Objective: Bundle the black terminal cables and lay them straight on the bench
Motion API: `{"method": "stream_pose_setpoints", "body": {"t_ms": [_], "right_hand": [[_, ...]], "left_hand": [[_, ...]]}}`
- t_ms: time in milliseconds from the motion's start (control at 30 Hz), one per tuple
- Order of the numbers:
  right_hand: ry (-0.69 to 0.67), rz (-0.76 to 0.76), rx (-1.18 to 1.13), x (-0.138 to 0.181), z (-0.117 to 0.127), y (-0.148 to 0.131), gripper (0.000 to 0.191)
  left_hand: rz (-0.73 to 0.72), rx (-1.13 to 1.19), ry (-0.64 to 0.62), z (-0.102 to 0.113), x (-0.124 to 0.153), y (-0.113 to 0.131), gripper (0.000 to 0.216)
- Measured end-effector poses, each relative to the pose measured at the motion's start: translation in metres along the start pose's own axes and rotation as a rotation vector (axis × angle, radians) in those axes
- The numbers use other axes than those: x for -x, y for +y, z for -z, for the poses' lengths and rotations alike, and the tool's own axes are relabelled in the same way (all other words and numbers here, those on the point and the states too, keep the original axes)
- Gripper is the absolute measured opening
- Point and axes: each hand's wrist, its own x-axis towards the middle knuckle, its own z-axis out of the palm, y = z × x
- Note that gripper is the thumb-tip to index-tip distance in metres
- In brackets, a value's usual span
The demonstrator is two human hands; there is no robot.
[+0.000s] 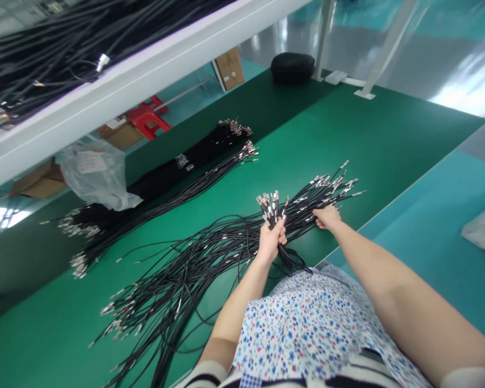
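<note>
My left hand [270,241] is closed around a bunch of black cables [271,209]. Their silvery connector ends stick up above my fist, and the lengths hang below it toward the floral apron [303,323]. To the right, my right hand [327,216] pinches at the near edge of a loose pile of black cables [202,253], close to the pile's right-hand connector ends [335,186]. Its fingertips seem closed on a cable, partly hidden by the hand. The pile spreads diagonally across the green table [388,140] under and beside my left hand.
Behind lie a thinner cable bundle [202,180] and a thick dark one [165,172], with a clear plastic bag [101,170] over it. A shelf rail [145,75] loaded with cables crosses overhead. A black case [292,67] stands near the far posts.
</note>
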Motion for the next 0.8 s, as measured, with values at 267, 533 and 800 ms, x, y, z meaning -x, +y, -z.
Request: {"method": "stream_pose_setpoints", "body": {"t_ms": [267,533,800], "right_hand": [[-0.066,0.188,-0.431,0.053,0.007,0.01,0.018],[-0.173,0.472,-0.425,0.093,0.036,0.014,0.03],[-0.948,0.672,-0.066,0.118,0.004,-0.011,0.036]], "left_hand": [[-0.006,0.066,0.037,0.008,-0.003,0.005,0.041],[-0.001,0.057,0.068,0.004,-0.01,0.008,0.04],[-0.072,-0.038,0.019,-0.005,-0.002,0.001,0.035]]}}
